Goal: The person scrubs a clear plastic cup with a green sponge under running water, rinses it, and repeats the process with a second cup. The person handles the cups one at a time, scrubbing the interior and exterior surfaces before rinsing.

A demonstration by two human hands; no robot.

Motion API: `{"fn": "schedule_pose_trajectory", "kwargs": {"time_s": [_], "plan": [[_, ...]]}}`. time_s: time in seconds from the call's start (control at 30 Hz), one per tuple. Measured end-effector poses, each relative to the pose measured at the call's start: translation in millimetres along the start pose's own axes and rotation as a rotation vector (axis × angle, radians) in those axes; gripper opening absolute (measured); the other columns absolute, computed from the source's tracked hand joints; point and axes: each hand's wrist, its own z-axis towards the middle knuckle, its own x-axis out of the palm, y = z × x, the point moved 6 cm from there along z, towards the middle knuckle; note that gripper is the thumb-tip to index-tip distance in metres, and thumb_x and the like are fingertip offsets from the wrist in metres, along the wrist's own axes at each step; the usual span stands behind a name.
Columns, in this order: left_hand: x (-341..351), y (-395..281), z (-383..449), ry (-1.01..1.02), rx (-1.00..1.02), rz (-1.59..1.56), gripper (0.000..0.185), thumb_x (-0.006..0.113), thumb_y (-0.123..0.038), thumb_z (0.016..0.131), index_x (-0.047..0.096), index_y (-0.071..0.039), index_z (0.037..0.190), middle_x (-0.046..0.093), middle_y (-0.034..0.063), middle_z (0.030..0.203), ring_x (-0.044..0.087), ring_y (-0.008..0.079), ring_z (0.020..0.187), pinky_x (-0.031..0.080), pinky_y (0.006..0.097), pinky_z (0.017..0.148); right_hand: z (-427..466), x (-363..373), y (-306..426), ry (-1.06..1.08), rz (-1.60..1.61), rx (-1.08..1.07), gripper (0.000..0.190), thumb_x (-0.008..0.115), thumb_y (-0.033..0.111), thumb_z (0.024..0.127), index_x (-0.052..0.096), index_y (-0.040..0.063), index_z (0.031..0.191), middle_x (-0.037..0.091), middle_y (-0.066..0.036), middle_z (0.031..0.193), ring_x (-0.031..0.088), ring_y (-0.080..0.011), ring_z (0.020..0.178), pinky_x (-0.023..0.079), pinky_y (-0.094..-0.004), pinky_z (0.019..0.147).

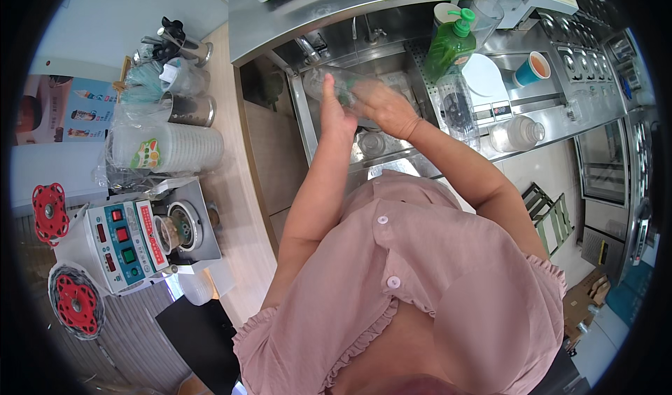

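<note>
Over a stainless steel sink, both hands are on a clear, see-through container, blurred and lying on its side. My left hand holds it with the thumb stretched along its near side. My right hand is at its other end, fingers blurred and partly hidden; something green shows between the hands. Below them in the sink stands a clear round vessel. A metal faucet rises behind the container. Right of the sink are a green pump bottle and an empty-looking clear jar.
A white digital scale and a blue paper cup stand on the right counter. At left, stacked plastic cups, a metal cup and a cup sealing machine line the wooden counter. A steel shelf edge overhangs the sink's back.
</note>
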Motion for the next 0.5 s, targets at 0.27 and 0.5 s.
{"fn": "schedule_pose_trajectory", "kwargs": {"time_s": [0.27,0.5], "plan": [[-5,5,-8,-0.087,-0.021,0.023,0.054,0.064,-0.05,0.081,0.054,-0.007,0.112,0.06,0.0084,0.108,0.057,0.0246,0.101,0.047,0.0418,0.088,-22,45,-19,-0.002,1.38,1.044,0.041,0.052,-0.003,0.081,0.057,0.008,0.12,0.056,-0.012,0.12,0.054,-0.0292,0.112,0.044,-0.0381,0.097],[20,-7,-16,0.14,0.019,-0.008,0.059,0.056,-0.057,0.084,0.053,-0.008,0.115,0.059,0.0088,0.109,0.055,0.0251,0.104,0.043,0.0434,0.094,-2,43,-24,-0.346,2.234,1.061,0.047,0.048,-0.007,0.08,0.051,0.004,0.125,0.056,-0.011,0.119,0.054,-0.0242,0.11,0.043,-0.0365,0.098]]}}
